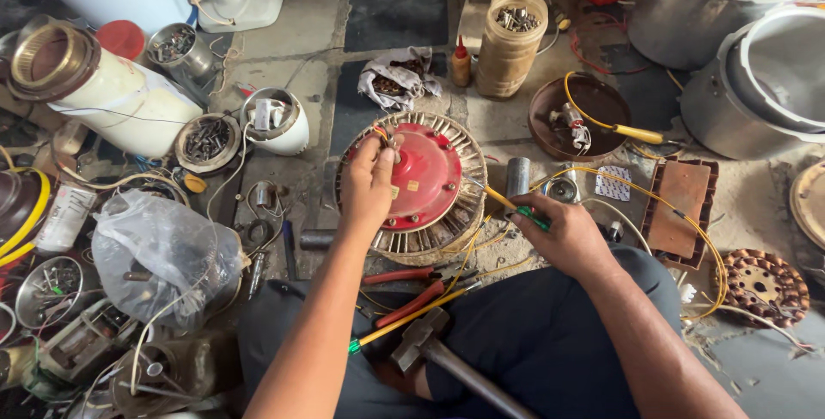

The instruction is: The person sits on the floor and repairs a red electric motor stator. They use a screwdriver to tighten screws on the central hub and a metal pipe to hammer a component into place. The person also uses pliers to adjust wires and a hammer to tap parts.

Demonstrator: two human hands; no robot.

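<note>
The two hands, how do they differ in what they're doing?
The left hand rests on top of the red motor cover, fingertips pinching coloured wires near its centre; the right hand lies beside the motor on the floor. The left hand holds no tool; the right hand's grip closes on a green-handled screwdriver pointing at the motor. Both are bare.

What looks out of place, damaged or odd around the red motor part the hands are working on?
Nothing looks broken. The red-capped motor sits flat under the left hand, which pinches wires at its top; the right hand holds a green-handled screwdriver. A hammer and red-handled pliers lie loose by the lap, amid floor clutter.
</note>
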